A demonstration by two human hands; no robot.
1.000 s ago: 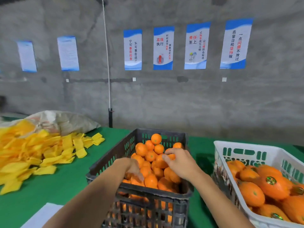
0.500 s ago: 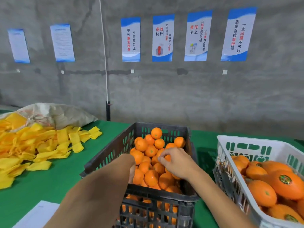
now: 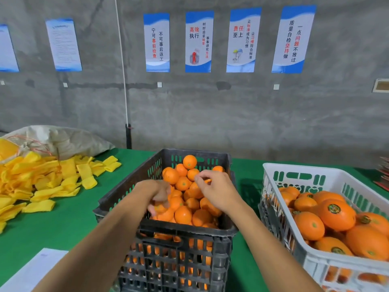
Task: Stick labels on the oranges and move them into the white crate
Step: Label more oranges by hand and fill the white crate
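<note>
The left hand (image 3: 161, 193) reaches down into the black crate (image 3: 219, 258), its fingers (image 3: 154, 208) curled among the oranges (image 3: 183, 214); whether they grip one I cannot tell. The right hand (image 3: 217, 191) hovers above the pile, thumb and forefinger pinching something small, perhaps a label. Just right stands the white crate (image 3: 294, 252), holding labelled oranges (image 3: 335, 214). Yellow sleeves (image 3: 42, 180) and a sack (image 3: 69, 140) lie left on the green tabletop (image 3: 63, 226).

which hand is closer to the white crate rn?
Right. The right hand is over the black crate's oranges on the side facing the white crate; the left hand reaches in farther away.
</note>
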